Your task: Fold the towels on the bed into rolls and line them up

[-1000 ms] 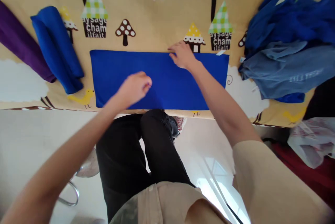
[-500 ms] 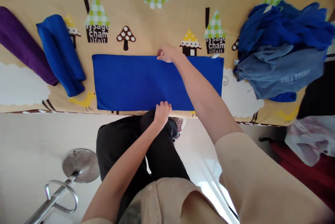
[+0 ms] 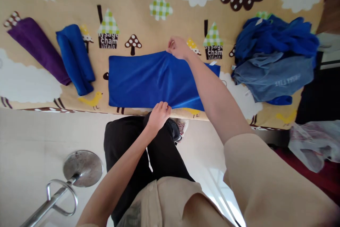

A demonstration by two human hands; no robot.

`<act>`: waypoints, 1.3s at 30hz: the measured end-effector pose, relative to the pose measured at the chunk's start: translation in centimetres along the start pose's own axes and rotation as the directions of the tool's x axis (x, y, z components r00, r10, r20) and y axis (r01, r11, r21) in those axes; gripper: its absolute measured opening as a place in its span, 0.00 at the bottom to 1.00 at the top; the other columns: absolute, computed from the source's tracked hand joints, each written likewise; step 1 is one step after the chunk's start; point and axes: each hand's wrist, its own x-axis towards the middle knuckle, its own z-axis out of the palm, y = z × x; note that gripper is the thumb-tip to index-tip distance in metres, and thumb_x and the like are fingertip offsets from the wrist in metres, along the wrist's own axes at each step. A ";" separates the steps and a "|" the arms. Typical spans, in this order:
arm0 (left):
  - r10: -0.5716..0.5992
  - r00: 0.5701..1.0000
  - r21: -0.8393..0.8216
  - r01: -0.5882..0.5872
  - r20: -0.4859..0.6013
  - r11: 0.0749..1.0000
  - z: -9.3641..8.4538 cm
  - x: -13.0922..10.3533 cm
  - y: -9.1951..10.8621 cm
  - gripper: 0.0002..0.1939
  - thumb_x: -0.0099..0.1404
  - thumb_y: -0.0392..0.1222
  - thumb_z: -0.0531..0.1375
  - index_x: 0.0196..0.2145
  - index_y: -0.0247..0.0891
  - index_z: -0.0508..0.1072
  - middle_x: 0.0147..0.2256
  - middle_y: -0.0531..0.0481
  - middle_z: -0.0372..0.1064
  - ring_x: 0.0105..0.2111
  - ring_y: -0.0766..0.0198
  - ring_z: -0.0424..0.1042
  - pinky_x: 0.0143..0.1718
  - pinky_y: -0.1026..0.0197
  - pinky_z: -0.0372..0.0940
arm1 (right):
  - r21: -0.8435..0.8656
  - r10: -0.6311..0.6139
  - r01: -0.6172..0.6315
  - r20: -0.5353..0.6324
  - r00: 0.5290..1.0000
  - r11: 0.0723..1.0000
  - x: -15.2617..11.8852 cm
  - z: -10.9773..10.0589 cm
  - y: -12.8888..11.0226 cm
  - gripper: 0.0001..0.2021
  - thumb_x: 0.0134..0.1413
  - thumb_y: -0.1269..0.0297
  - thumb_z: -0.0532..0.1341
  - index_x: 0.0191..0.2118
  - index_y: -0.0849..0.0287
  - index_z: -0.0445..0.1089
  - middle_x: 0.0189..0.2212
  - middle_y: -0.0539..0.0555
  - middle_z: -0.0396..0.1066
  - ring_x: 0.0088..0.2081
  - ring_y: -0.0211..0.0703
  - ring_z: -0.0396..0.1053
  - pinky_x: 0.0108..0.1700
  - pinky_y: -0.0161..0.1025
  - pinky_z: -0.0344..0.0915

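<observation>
A blue cloth (image 3: 132, 80) lies as a long rectangle across the patterned table cover, with creases running between my two hands. My right hand (image 3: 178, 47) pinches its far edge near the middle and lifts it slightly. At the near edge, my left hand (image 3: 160, 113) has its fingers closed on the cloth. A small white tag shows at the far edge, right of my right hand.
To the left lie a rolled purple cloth (image 3: 39, 50) and a folded blue cloth (image 3: 74, 58). A heap of blue cloths (image 3: 276, 39) with a grey-blue cloth (image 3: 276, 78) is at the right. Below are a metal stool base (image 3: 83, 168) and a plastic bag (image 3: 313, 145).
The flat blue cloth has become creased in the middle, and its far edge is raised at my right hand. The camera view has shifted, showing more of the table's far side.
</observation>
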 end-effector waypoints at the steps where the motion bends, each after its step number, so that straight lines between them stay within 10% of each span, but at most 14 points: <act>1: -0.026 0.996 0.005 0.027 -0.088 1.000 -1.1 -1.0 -0.4 0.12 0.71 0.26 0.55 0.42 0.33 0.78 0.38 0.41 0.72 0.39 0.55 0.72 0.41 0.55 0.68 | 0.029 -0.008 0.009 -0.044 0.999 1.000 -0.5 -1.2 -0.4 0.13 0.58 0.53 0.70 0.35 0.51 0.67 0.37 0.52 0.77 0.43 0.47 0.74 0.51 0.46 0.71; 4: -0.169 0.913 -0.090 0.146 -0.371 0.985 -4.6 -3.7 -1.8 0.13 0.73 0.29 0.55 0.46 0.37 0.79 0.40 0.43 0.72 0.38 0.60 0.72 0.42 0.59 0.68 | 0.150 -0.002 0.027 -0.161 0.987 0.988 -2.3 -5.2 -2.0 0.18 0.59 0.46 0.69 0.36 0.52 0.66 0.36 0.53 0.76 0.41 0.45 0.73 0.51 0.47 0.72; 8: -0.460 0.649 -0.375 0.276 -0.607 0.885 -10.3 -5.6 -3.7 0.13 0.73 0.34 0.57 0.45 0.42 0.81 0.36 0.48 0.70 0.31 0.67 0.69 0.38 0.63 0.67 | 0.277 -0.008 0.101 -0.316 0.949 0.955 -5.5 -10.7 -4.8 0.20 0.57 0.41 0.69 0.36 0.51 0.65 0.33 0.53 0.76 0.42 0.50 0.75 0.49 0.51 0.73; 11: -0.641 0.485 -0.583 0.289 -0.595 0.760 -15.1 -5.6 -4.9 0.11 0.71 0.39 0.59 0.44 0.41 0.81 0.36 0.49 0.72 0.32 0.66 0.71 0.35 0.64 0.67 | 0.365 -0.018 0.183 -0.411 0.911 0.913 -8.4 -14.4 -7.4 0.23 0.56 0.38 0.68 0.38 0.51 0.64 0.32 0.53 0.76 0.43 0.52 0.75 0.48 0.52 0.73; 18: -0.793 0.319 -0.827 0.048 -0.519 0.561 -24.9 -4.0 -8.4 0.09 0.70 0.43 0.61 0.45 0.37 0.73 0.29 0.53 0.73 0.31 0.64 0.75 0.38 0.61 0.69 | 0.531 -0.144 0.421 -0.485 0.862 0.735 -17.3 -20.7 -14.5 0.29 0.42 0.39 0.76 0.45 0.48 0.69 0.36 0.52 0.79 0.47 0.46 0.74 0.50 0.49 0.71; 21: -0.833 0.311 -0.882 -0.035 -0.457 0.470 -28.6 -3.5 -9.9 0.12 0.66 0.44 0.67 0.43 0.37 0.72 0.29 0.55 0.73 0.34 0.66 0.73 0.36 0.62 0.66 | 0.517 -0.119 0.422 -0.519 0.846 0.745 -20.6 -22.2 -17.0 0.26 0.42 0.42 0.77 0.43 0.48 0.71 0.34 0.52 0.79 0.44 0.45 0.73 0.47 0.48 0.71; 29: -0.758 0.564 -0.941 -0.128 -0.328 0.313 -35.0 -5.5 -11.1 0.25 0.58 0.61 0.70 0.40 0.38 0.71 0.45 0.49 0.78 0.43 0.63 0.70 0.43 0.58 0.68 | 0.426 -0.097 0.406 -0.585 0.805 0.808 -22.3 -23.2 -18.3 0.26 0.52 0.36 0.70 0.45 0.52 0.72 0.39 0.55 0.78 0.42 0.48 0.76 0.39 0.43 0.74; 39: -0.689 0.458 -0.812 -0.142 -0.561 0.567 -35.8 -6.4 -10.6 0.38 0.46 0.61 0.79 0.45 0.31 0.79 0.29 0.56 0.73 0.33 0.69 0.68 0.61 0.34 0.67 | 0.554 -0.050 0.460 -0.600 0.799 0.694 -24.7 -23.3 -17.8 0.20 0.51 0.47 0.75 0.41 0.54 0.74 0.34 0.52 0.78 0.39 0.44 0.77 0.36 0.42 0.76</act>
